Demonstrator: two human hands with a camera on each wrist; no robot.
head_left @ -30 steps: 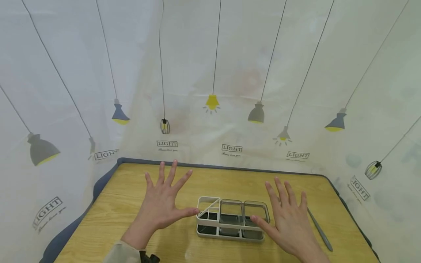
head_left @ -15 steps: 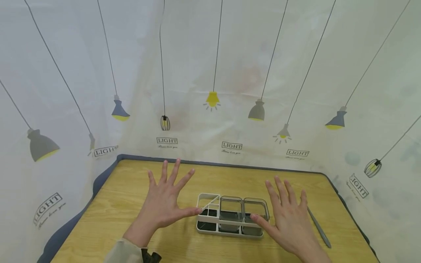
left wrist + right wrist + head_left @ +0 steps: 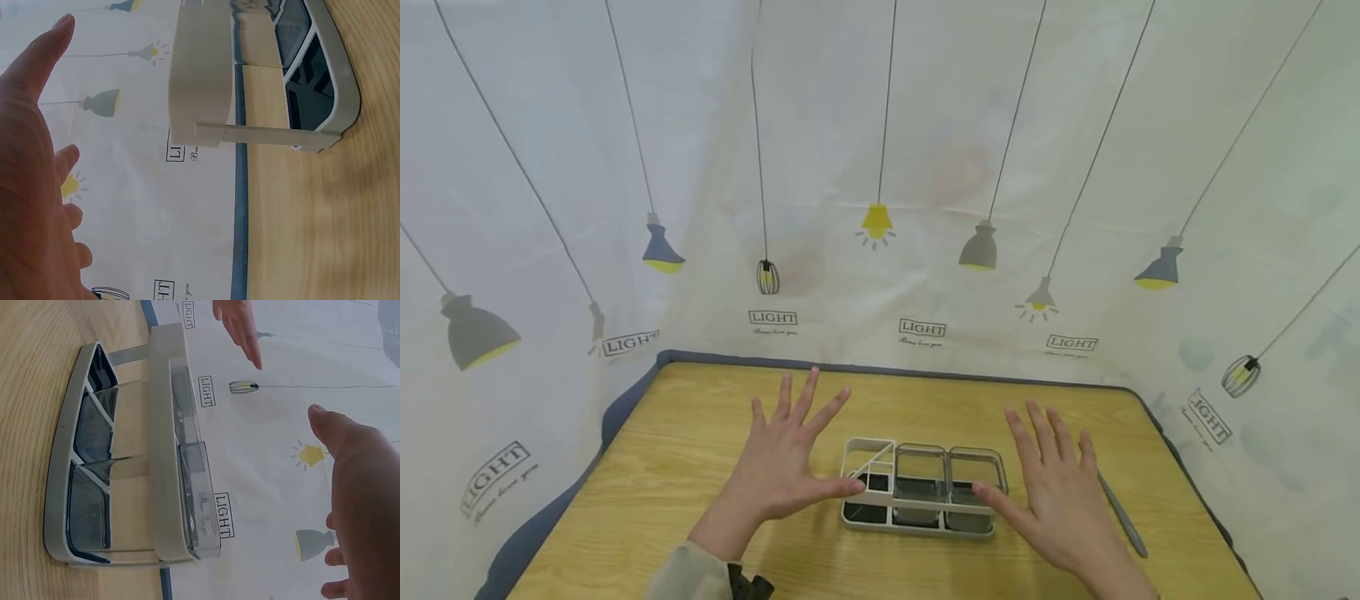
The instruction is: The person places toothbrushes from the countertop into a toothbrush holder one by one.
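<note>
A white toothbrush-holder-like rack (image 3: 917, 530) with a dark base stands on the table in the head view. Its left compartment has a diagonal divider. Two clear cups (image 3: 921, 490) fill the other compartments. My left hand (image 3: 778, 467) is raised at the rack's left, fingers spread, thumb overlapping its left end in the head view. The left wrist view shows this hand apart from the white upper band (image 3: 201, 75). Likewise spread and holding nothing, my right hand (image 3: 1060, 504) hovers at the right end. A gap separates it from the rack (image 3: 164, 444) in the right wrist view.
A slim grey tool (image 3: 1122, 515), its kind unclear, lies on the wooden table (image 3: 625, 500) to the right, partly behind the right hand. Behind the table's dark edge hangs a pale curtain (image 3: 820, 167) printed with lamps.
My left hand has shifted slightly right, its thumb further across the rack's left end. The right hand stays nearly where it was. The head view has shifted a little.
</note>
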